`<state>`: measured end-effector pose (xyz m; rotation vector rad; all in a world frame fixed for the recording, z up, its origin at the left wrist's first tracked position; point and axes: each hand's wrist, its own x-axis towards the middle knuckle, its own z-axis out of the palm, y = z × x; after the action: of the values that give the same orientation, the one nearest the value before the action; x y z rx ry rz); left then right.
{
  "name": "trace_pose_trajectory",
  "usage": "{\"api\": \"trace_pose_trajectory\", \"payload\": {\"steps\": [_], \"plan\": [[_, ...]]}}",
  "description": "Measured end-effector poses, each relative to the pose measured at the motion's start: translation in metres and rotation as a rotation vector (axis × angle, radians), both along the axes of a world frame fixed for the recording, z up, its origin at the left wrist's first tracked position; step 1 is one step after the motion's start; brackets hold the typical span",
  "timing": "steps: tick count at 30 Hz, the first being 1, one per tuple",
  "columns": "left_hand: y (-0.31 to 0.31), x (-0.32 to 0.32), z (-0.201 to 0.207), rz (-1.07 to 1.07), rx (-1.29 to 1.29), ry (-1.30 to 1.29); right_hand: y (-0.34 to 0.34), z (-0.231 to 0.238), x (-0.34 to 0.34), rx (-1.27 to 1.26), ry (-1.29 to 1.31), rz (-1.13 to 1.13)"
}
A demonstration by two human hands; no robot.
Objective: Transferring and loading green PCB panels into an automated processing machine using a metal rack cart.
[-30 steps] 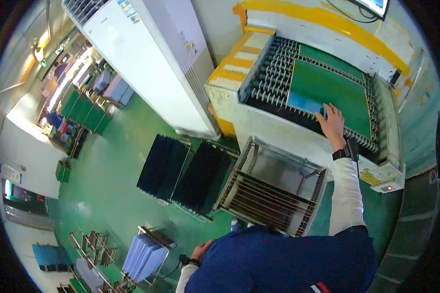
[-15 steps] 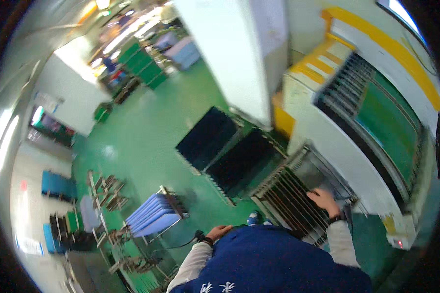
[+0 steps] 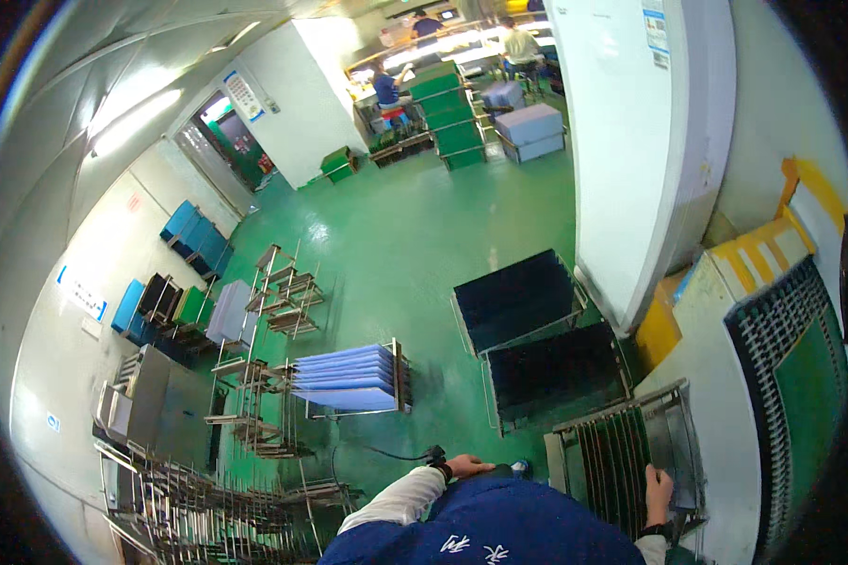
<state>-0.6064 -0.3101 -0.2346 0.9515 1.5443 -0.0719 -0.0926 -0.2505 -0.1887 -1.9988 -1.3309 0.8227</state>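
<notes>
My left hand (image 3: 469, 466) rests at the front of my dark blue apron (image 3: 528, 518), fingers stretched out and holding nothing. At the lower right, a metal rack (image 3: 669, 394) carries a row of several thin dark panels (image 3: 614, 461) standing on edge. My right hand (image 3: 660, 495) is at the end of that row, its fingers curled in by the panels' edge. What lies between those fingers is too small to make out. Just beyond this rack, two more wire racks hold large black sheets (image 3: 516, 299).
A white machine (image 3: 716, 452) with a green bed stands right of the rack. Further left are a rack of lilac panels (image 3: 344, 379), metal frames (image 3: 264, 377) and wire racks (image 3: 188, 508). A white pillar (image 3: 631, 141) rises ahead; people (image 3: 386, 89) sit at a far lit bench.
My view has swung to the right-hand side's opposite, so racks and machine sit further right. My right hand stays by the panels, its fingers now more curled. The left hand remains at my apron.
</notes>
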Motion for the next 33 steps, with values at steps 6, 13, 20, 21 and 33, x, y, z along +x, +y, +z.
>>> {"api": "trace_pose_trajectory", "payload": {"steps": [6,13,20,21,33], "plan": [[0.002,-0.005,-0.028,-0.12,0.063,0.003,0.003,0.023,-0.008,-0.141,0.009,0.026],[0.041,-0.009,-0.026,-0.161,0.045,-0.047,0.003,-0.017,0.008,-0.066,0.139,0.013],[0.054,-0.033,-0.069,-0.186,0.144,-0.023,0.004,-0.018,0.014,-0.062,0.12,0.027],[0.057,-0.035,-0.068,-0.225,0.085,-0.049,0.004,-0.012,0.013,-0.093,0.092,0.047],[0.062,-0.044,-0.017,-0.204,0.083,-0.14,0.001,-0.028,0.02,-0.107,-0.297,0.078]]}}
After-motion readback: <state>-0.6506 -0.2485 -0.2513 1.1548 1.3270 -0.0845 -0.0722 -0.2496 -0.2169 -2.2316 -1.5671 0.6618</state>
